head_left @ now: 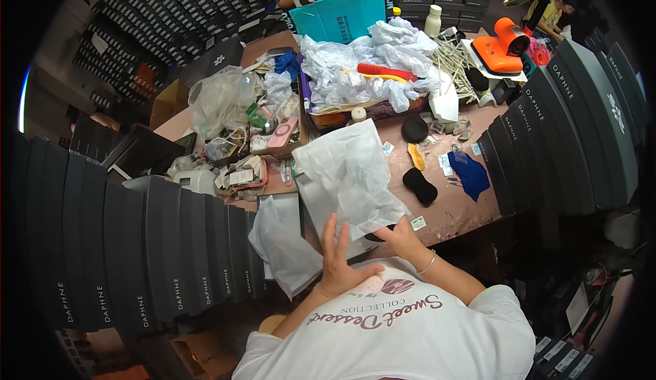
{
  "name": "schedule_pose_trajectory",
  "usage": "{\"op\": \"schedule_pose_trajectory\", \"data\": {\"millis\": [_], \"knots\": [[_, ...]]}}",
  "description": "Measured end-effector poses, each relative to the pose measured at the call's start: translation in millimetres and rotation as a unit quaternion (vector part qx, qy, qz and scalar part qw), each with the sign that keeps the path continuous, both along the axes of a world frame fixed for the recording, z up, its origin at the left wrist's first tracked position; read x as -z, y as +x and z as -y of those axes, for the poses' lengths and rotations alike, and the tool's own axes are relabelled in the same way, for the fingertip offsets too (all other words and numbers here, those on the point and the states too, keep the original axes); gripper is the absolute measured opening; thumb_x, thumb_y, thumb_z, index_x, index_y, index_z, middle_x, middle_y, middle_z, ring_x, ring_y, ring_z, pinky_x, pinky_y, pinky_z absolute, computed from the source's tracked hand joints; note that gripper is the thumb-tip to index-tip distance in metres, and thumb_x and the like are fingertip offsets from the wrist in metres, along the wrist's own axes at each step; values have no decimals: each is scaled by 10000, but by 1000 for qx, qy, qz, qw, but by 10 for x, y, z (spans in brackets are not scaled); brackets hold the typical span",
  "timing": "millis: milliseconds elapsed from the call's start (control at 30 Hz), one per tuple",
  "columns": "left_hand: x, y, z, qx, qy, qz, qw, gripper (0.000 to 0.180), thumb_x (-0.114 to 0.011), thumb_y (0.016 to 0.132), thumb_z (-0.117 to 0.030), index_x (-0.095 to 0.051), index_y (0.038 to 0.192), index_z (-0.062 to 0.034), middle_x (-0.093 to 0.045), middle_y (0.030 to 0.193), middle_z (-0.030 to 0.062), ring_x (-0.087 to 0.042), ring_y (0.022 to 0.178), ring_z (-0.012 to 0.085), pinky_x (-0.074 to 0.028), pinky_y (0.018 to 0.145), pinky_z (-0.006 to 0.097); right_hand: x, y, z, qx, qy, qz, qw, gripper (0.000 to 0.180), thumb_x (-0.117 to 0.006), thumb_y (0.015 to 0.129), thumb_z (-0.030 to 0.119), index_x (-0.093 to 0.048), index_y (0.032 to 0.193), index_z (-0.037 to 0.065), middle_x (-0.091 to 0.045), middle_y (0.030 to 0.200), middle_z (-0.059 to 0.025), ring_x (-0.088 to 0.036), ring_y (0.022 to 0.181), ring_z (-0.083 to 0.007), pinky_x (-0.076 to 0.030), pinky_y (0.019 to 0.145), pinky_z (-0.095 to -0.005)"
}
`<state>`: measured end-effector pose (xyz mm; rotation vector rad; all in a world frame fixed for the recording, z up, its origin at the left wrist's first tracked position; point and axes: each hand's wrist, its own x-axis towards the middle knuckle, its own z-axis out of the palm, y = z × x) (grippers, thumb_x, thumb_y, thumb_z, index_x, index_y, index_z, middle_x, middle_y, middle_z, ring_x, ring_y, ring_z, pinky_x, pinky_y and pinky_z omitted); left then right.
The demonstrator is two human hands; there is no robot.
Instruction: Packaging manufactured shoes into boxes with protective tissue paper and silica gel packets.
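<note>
In front of me lies an open shoe box point(314, 206), with white tissue paper point(348, 175) spread over and out of it. My left hand point(335, 264) is above the near left side of the box, its fingers stretched apart and nothing in them. At the near right corner my right hand point(406, 242) has its fingers curled at the paper's edge, next to a dark thing point(372, 237). The paper partly hides those fingertips and most of the dark thing. More white tissue paper point(283, 243) hangs over a grey box part just to the left.
Dark shoe boxes stand stacked at left point(160, 243) and right point(574, 120). Behind the paper, a carton of crumpled tissue point(355, 59) holds a red-handled tool point(386, 71). Black pads point(419, 187), a blue cloth point(469, 175) and an orange device point(499, 52) lie rightward. Another person point(552, 15) sits far right.
</note>
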<state>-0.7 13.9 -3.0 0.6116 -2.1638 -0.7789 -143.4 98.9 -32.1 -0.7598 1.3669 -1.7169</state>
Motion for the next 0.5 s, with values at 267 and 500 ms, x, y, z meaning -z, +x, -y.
{"op": "schedule_pose_trajectory", "data": {"millis": [267, 500], "knots": [[169, 94, 225, 103, -23, -24, 994, 466, -582, 621, 163, -684, 1021, -52, -523, 912, 99, -545, 810, 242, -457, 674, 316, 365, 210, 58, 138, -23, 162, 977, 419, -627, 846, 139, -488, 1207, -22, -573, 1138, -86, -544, 1039, -156, -454, 877, -305], [101, 8, 157, 194, 88, -22, 977, 347, -593, 697, 117, -664, 1008, -19, -540, 868, 103, -572, 738, 236, -474, 639, 303, 752, 90, -176, 158, -11, 213, 964, 367, -543, 913, 199, -487, 1209, -10, -581, 1120, -98, -567, 1018, -190, -479, 866, -328]]}}
